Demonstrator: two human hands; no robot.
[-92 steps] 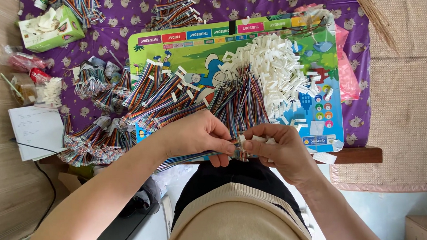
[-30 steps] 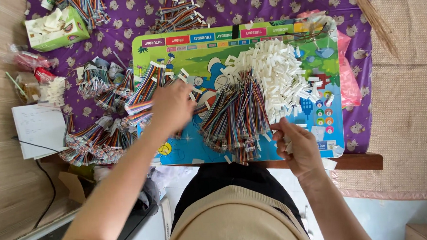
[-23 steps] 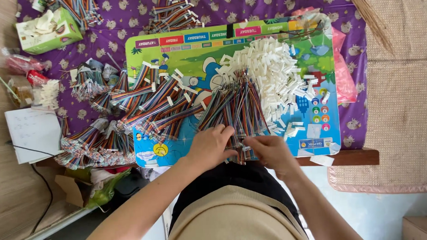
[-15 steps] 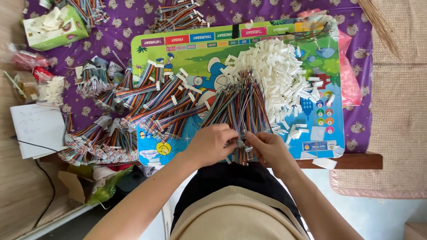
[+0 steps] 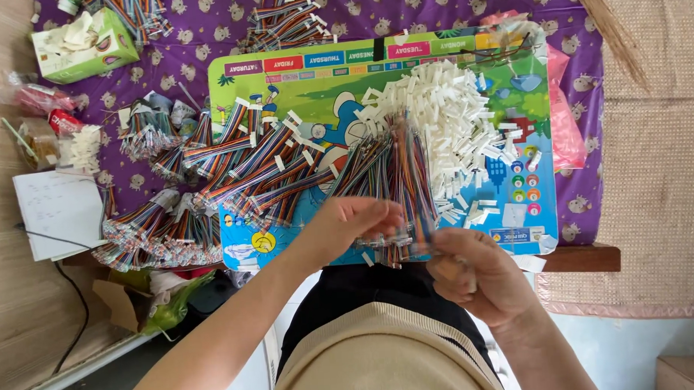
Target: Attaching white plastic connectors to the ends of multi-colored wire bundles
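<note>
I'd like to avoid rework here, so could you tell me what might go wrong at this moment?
The loose wire bundle fans out over the board's near edge; tugging one wire with the left hand could drag others off. The right hand works off the board, so a dropped part may fall to the lap. The white connector pile touches the wires and could snag or scatter.

Head-worn view, steeply downward, close

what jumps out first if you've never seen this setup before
The heap of white connectors on the colourful board at centre right catches the eye first, with a fan of rainbow wires spreading out from the two hands. The left hand and right hand meet at the wire ends by the board's near edge. More wire bundles lie left on the purple cloth.
</note>
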